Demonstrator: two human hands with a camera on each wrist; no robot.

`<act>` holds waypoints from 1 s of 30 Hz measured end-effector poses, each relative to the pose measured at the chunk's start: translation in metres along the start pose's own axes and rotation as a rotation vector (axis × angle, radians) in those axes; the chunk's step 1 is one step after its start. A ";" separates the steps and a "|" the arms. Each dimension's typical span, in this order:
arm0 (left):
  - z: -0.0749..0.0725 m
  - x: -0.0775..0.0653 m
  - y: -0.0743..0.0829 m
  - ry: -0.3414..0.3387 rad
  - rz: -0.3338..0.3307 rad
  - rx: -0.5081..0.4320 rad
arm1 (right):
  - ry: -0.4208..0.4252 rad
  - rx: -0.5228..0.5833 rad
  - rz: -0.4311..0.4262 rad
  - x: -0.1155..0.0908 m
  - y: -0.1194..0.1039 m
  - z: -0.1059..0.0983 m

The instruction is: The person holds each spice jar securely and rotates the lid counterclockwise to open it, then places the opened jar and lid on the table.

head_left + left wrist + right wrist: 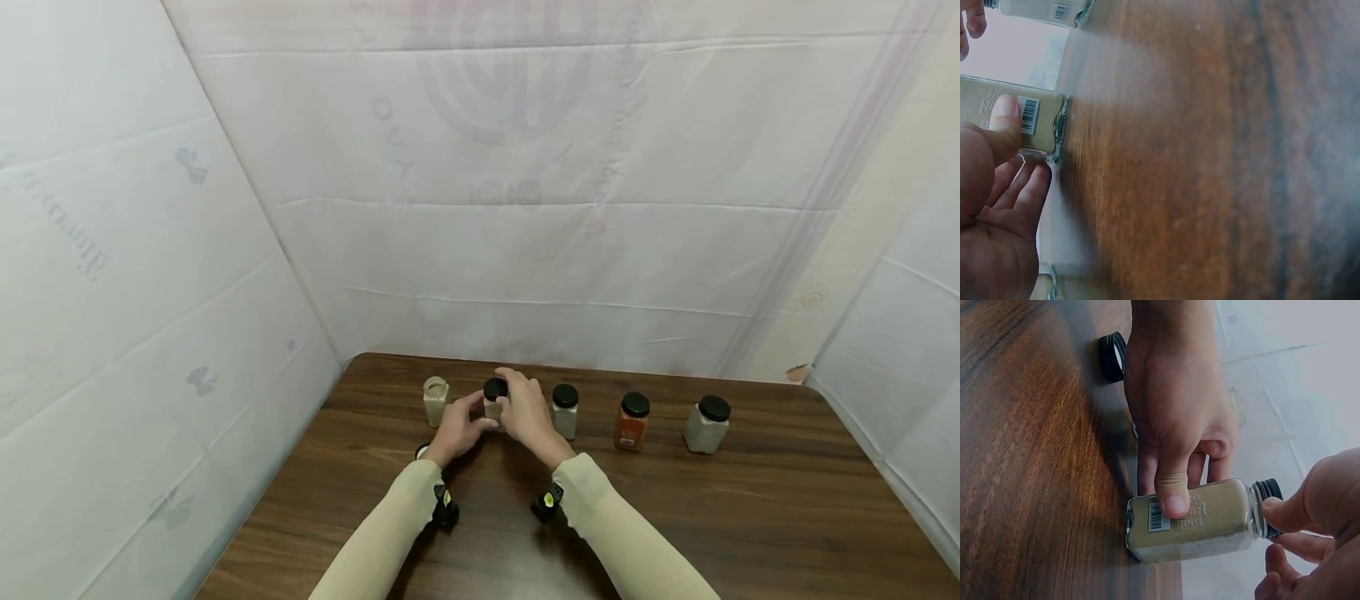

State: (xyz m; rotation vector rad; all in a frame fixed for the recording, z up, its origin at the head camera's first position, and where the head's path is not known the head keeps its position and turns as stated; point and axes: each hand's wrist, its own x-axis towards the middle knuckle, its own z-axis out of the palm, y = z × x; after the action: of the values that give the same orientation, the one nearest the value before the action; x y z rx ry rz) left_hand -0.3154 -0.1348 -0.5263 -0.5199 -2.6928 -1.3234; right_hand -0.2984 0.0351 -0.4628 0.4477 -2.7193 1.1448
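My left hand grips the body of a square glass spice jar filled with a tan powder. Its thumb presses beside the barcode label, and the other fingers reach round the opposite side. At the top of that jar, my right hand pinches the black screw lid between thumb and fingers. The lid sits on the jar's neck. The jar stands upright on the table in the head view. Left of my left hand is a lidless jar of pale powder.
A loose black lid lies by my left wrist. To the right stand three more black-lidded jars: one with grey-white powder, one orange-red and one pale. The brown wooden table meets a white sheet wall.
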 end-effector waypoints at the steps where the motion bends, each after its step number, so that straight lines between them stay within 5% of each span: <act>1: 0.000 0.000 0.000 0.001 0.000 -0.001 | 0.004 0.004 -0.009 0.000 0.000 0.000; 18: 0.000 -0.003 -0.001 0.007 0.016 0.022 | 0.155 0.045 0.030 -0.001 0.003 0.008; 30: -0.001 -0.001 0.002 0.018 0.028 0.004 | 0.071 0.012 0.007 0.000 0.002 0.005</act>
State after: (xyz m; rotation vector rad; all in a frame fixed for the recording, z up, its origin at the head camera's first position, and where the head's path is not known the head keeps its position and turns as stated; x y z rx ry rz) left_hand -0.3143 -0.1353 -0.5245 -0.5403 -2.6640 -1.3085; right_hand -0.2990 0.0327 -0.4676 0.3913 -2.6571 1.1568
